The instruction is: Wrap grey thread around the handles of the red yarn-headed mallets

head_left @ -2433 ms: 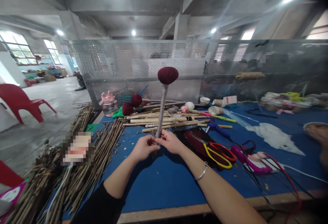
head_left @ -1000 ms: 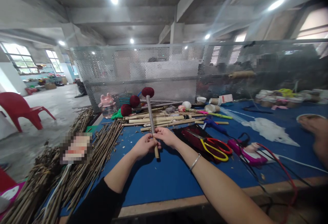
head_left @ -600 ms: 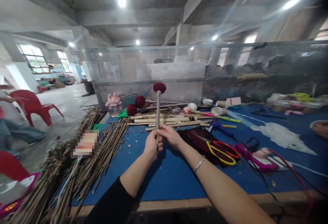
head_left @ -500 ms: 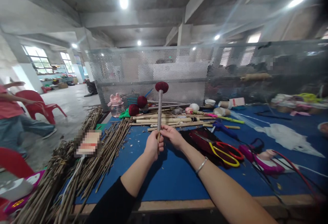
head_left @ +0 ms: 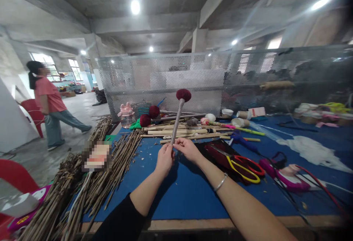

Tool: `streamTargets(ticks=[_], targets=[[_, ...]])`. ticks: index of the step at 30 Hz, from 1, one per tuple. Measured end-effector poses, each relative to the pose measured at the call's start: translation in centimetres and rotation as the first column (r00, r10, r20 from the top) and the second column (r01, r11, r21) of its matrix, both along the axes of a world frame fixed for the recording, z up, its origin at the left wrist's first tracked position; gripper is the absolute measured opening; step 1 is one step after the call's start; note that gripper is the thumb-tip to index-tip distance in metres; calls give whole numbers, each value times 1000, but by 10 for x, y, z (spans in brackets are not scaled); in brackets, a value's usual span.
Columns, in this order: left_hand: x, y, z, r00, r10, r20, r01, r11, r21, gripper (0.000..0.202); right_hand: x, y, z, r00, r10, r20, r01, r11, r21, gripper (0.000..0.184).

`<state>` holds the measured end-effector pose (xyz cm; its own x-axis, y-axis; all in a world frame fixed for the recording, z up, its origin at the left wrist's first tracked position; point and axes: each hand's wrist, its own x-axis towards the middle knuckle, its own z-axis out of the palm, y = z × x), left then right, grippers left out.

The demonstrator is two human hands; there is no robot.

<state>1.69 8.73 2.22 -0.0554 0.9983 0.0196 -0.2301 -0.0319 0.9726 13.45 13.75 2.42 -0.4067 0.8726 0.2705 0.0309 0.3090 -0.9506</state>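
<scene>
A mallet-like stick with a grey wrapped shaft point(head_left: 178, 123) and a round dark red head point(head_left: 183, 94) rises over the blue table, leaning a little to the right. My left hand point(head_left: 165, 158) is closed around its lower end. Pressed together, the fingertips of my right hand point(head_left: 188, 149) pinch the shaft just beside the left hand; any small thing between them is hidden. Two similar dark red balls point(head_left: 154, 111) lie behind, to the left. Scissors point(head_left: 242, 167) with yellow and red handles rest on dark red cloth point(head_left: 213, 149) right of my hands.
Bundles of thin dry twigs point(head_left: 110, 175) cover the left side. Pale sticks point(head_left: 179, 131) lie across the back, before a perforated metal screen point(head_left: 154, 75). A blue glue gun point(head_left: 241, 140), a purple-and-white power strip point(head_left: 292, 178) and cords are on the right. A person point(head_left: 52, 101) is in the aisle.
The stick has tipped to the right at its head, while both hands keep their hold low on it. At left, the person in pink shows more fully and stands farther inside the view.
</scene>
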Motion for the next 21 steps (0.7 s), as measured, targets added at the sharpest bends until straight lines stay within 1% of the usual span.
streamTargets(ticks=[2, 4, 6, 8, 10, 12, 14, 16, 17, 18, 19, 21], targets=[[1, 0, 0, 1000, -5, 26, 5, 1000, 6, 30, -1, -2, 1, 999, 28, -34, -29, 999, -32, 34], [1, -1, 0, 998, -36, 59, 36, 999, 16, 37, -2, -4, 3, 996, 47, -72, -54, 994, -95, 35], [0, -2, 1, 992, -91, 92, 89, 996, 28, 41, -1, -5, 5, 990, 83, -115, -101, 981, -164, 34], [-1, -2, 3, 981, -151, 124, 146, 988, 53, 43, 1, -7, 8, 977, 142, -159, -174, 961, -213, 33], [-3, 0, 3, 970, -200, 139, 188, 978, 95, 43, 2, -7, 10, 961, 187, -205, -233, 944, -232, 35], [-4, 2, 2, 971, -217, 99, 208, 973, 99, 44, 3, -6, 10, 956, 185, -227, -236, 946, -224, 36], [-4, 4, -1, 985, -169, -11, 170, 984, 61, 43, 3, -3, 9, 971, 142, -194, -179, 966, -188, 34], [-2, 4, -6, 986, -45, -158, 54, 997, 56, 39, 4, 1, 6, 993, 65, -103, -78, 988, -134, 31], [-1, 3, -7, 973, 27, -228, -7, 996, 89, 35, 5, 3, 4, 999, 17, -50, -22, 995, -102, 29], [-1, 2, -9, 952, 89, -293, -50, 989, 140, 30, 7, 6, 3, 999, -33, -1, 32, 997, -69, 27], [-2, 1, -10, 924, 137, -358, -69, 978, 197, 25, 8, 8, 2, 996, -78, 42, 79, 996, -40, 25], [-4, 1, -11, 851, 197, -488, -62, 958, 279, 18, 10, 10, 0, 985, -134, 110, 134, 991, 6, 21]])
